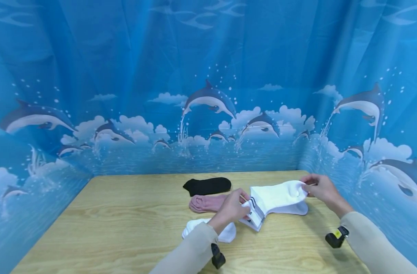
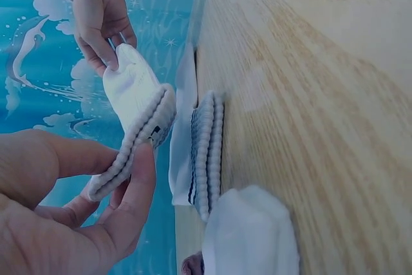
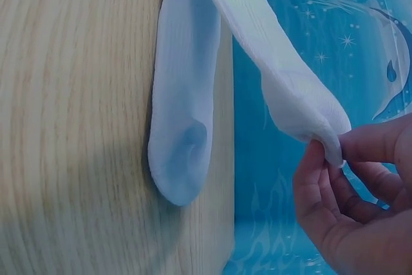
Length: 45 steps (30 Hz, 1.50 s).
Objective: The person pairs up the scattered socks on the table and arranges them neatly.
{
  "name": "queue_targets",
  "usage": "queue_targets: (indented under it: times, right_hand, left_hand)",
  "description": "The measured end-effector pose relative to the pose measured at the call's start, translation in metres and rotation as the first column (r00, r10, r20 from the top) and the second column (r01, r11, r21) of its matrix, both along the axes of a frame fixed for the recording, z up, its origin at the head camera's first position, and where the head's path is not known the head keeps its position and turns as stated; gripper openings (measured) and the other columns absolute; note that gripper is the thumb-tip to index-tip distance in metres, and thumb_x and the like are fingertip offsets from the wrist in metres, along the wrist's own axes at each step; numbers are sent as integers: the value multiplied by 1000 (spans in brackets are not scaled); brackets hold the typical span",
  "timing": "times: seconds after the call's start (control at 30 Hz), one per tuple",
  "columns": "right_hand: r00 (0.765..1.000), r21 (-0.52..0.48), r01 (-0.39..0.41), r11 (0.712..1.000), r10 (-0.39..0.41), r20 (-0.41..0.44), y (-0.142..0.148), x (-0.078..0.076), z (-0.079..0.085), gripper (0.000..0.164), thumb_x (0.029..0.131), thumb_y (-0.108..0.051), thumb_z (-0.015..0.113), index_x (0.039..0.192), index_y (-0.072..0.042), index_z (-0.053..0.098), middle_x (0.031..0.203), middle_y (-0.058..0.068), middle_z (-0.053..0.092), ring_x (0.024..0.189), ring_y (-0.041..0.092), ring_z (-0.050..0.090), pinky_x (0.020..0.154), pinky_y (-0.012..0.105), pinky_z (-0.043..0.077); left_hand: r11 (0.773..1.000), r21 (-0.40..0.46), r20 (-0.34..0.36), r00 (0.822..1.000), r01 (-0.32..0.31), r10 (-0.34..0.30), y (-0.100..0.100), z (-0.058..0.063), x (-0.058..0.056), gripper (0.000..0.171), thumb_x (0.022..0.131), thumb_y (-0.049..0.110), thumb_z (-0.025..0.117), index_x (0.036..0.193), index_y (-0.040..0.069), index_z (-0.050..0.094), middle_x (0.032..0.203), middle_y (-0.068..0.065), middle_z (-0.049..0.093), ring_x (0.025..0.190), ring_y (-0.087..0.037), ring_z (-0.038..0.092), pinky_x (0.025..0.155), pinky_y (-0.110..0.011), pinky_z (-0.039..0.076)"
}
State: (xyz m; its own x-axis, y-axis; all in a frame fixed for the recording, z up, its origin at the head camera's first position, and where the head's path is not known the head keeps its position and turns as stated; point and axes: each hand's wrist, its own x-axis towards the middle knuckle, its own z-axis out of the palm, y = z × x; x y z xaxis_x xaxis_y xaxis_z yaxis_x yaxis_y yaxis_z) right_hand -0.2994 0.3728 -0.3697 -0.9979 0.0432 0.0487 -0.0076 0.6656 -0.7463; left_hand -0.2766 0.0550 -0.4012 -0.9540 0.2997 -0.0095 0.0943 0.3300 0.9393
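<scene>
A white sock (image 1: pixel 278 193) with dark stripes near its cuff is stretched between both hands, raised off the table. My left hand (image 1: pixel 231 208) pinches its ribbed cuff (image 2: pixel 138 140) between thumb and fingers. At the other end, my right hand (image 1: pixel 323 190) pinches the toe, seen closely in the right wrist view (image 3: pixel 360 191). Beneath it a second white striped sock (image 3: pixel 183 107) lies flat on the wooden table, its cuff (image 2: pixel 207 152) showing beside the held one in the left wrist view.
On the table (image 1: pixel 126 220), left of the held sock, lie a black sock (image 1: pixel 208 186), a pink sock (image 1: pixel 205 203) partly behind the left hand, and a white bundle (image 1: pixel 227 233) partly under the left forearm. A blue dolphin-print curtain (image 1: pixel 153 95) encloses the back and sides.
</scene>
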Motion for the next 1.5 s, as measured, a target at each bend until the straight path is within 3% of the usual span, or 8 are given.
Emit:
queue_targets:
  times: [0.63,0.93,1.5]
  right_hand:
    - [1000,3,-8,1000,8,7,8,-4,-15,27,98,-2,63,119,14,60,107,24,67,84,16,63,73,35,63]
    - [1000,-12,0,1000,0,14,7,-7,-14,28,99,-2,61,121,15,59,106,23,67,84,16,63,73,33,63]
    - [999,18,-43,999,42,31,12,-10,-33,30,95,3,62,120,18,57,102,27,68,80,14,64,68,33,61]
  left_hand:
    - [1000,-24,31,999,-9,10,3,-12,-5,31,84,-12,68,108,5,60,95,-8,61,62,-17,65,59,-28,61]
    - [999,-37,27,999,-31,32,3,-13,-6,32,86,-11,67,112,6,59,96,-9,61,63,-16,64,58,-26,59]
    - [992,-122,-60,998,15,-22,-3,-20,-4,40,83,-10,70,117,5,56,89,-9,61,67,-16,61,57,-25,57]
